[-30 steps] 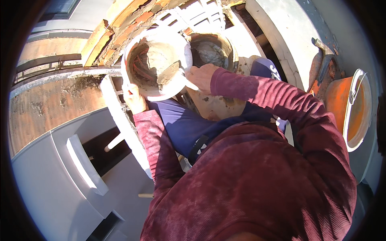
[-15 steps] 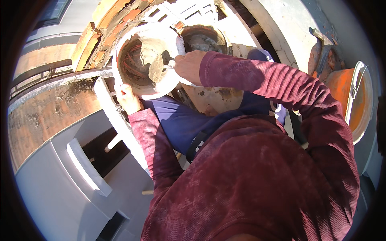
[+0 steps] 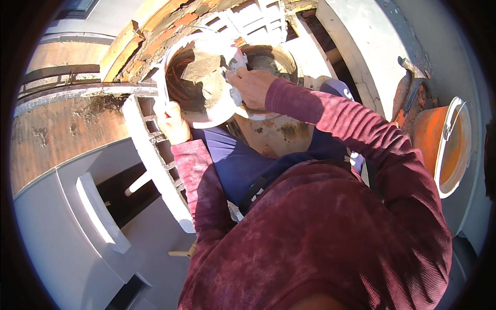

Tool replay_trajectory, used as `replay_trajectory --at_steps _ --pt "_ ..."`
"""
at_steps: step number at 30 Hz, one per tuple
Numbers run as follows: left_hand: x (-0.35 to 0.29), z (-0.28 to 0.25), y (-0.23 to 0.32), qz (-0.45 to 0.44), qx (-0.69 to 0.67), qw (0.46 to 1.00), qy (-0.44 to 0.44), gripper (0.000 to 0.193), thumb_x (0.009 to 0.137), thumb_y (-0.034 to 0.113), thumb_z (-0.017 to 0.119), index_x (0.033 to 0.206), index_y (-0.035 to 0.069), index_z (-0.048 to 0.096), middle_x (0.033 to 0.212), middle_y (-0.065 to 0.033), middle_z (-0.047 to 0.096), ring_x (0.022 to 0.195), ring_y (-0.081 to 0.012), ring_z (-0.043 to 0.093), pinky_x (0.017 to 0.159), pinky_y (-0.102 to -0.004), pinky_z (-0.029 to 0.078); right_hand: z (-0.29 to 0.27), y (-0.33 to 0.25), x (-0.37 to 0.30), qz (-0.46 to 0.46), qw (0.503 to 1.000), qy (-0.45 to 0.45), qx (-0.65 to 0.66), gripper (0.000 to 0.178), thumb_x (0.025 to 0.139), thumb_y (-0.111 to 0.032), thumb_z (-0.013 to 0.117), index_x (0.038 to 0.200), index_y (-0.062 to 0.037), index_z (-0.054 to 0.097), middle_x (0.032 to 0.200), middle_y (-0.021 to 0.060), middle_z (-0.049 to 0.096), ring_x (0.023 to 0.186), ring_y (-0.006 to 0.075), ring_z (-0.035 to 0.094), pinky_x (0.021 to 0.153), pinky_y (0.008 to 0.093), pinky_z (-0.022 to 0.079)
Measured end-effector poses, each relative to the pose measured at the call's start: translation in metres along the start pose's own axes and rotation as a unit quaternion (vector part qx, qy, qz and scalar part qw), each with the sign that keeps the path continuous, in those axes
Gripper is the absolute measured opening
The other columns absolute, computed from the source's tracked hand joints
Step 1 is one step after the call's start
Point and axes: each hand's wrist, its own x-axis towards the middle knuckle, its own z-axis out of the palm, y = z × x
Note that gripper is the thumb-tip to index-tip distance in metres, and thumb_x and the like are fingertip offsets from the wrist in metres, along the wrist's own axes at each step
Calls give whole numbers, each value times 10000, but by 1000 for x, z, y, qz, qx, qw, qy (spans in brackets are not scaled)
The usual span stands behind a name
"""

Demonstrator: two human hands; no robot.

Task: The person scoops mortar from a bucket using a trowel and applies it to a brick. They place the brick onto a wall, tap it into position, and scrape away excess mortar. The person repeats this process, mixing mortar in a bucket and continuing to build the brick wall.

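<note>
A white bucket (image 3: 209, 120) with wet grey mortar (image 3: 206, 93) and reddish strands inside stands in front of me, between my legs and the brickwork. My left hand (image 3: 174, 125) is closed on its left rim. Over the right rim, my right hand (image 3: 251, 85) is closed around the handle of a trowel, whose blade is hard to tell from the mortar at this angle. Just right of it sits a second bucket (image 3: 293, 62), its inside coated in grey, partly covered by my right hand.
A white slatted crate or frame (image 3: 138, 124) runs along my left side. Exposed brickwork (image 3: 155, 46) curves beyond the buckets. At the right lies an orange bucket (image 3: 431, 137) with a white rim, beside dirty tools (image 3: 411, 93). A stained board (image 3: 72, 139) lies far left.
My right hand has shifted slightly right, and the trowel blade that showed over the first bucket no longer stands out. My left hand stays on the rim. The whole view has shifted a little.
</note>
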Motion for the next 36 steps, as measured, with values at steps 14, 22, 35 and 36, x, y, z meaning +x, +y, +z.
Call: replay_trajectory --at_steps 14,22,35,36 --pt "-3 12 9 46 50 998 5 250 924 193 607 1100 20 568 846 -15 531 739 -101 430 674 -257 385 16 0 7 13 998 40 -46 543 783 -143 623 1247 71 442 951 210 561 766 356 652 654 408 542" --pt "-3 7 6 24 4 1000 5 339 890 239 648 1071 -39 578 998 -86 534 843 -168 506 770 -292 417 0 -7 -19 51 997 -31 -50 536 777 -157 636 1212 100 458 959 209 576 760 350 656 644 400 544" --pt "-9 15 16 -62 -161 984 -40 118 831 102 667 798 56 564 717 48 426 652 -60 355 591 -225 294 -5 3 33 -47 978 -202 -14 245 835 -208 558 764 14 633 751 173 642 698 307 665 606 418 515" --pt "-9 12 15 -77 -169 982 -43 106 828 93 662 807 55 566 723 54 428 653 -54 355 589 -220 291 -11 11 39 -76 974 -212 14 259 843 -215 548 743 9 630 722 163 635 664 289 653 595 415 504"
